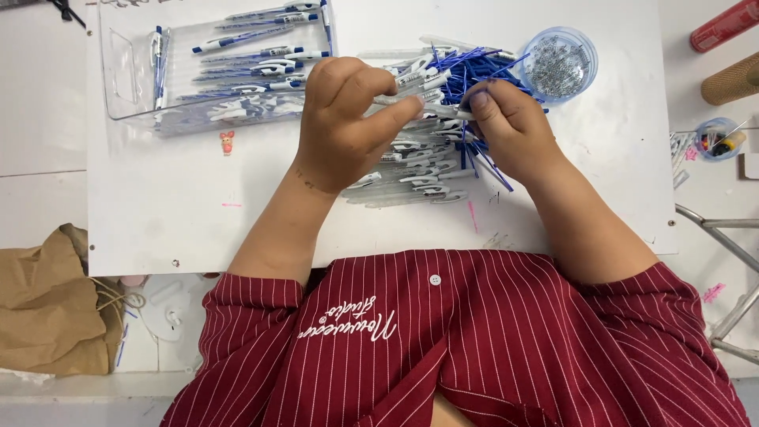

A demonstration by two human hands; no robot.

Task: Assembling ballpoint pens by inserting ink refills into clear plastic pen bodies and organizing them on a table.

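My left hand (344, 119) and my right hand (510, 126) meet over a pile of clear pen barrels (419, 178) and blue refills (466, 71) on a white board (174, 221). Both hands pinch one clear pen barrel (423, 105) held level between them, the left at its near end, the right at its tip. A clear tray (126, 79) at the back left holds several finished blue-and-white pens (253, 55). A round clear cup of small metal springs (557, 65) stands at the back right of the pile.
A small pink figure (227, 142) lies below the tray. A brown paper bag (51, 308) sits at the left. At the right are a red can (723, 28), a cork-coloured roll (731, 79), a small cup of bits (715, 141) and a metal frame (723, 237).
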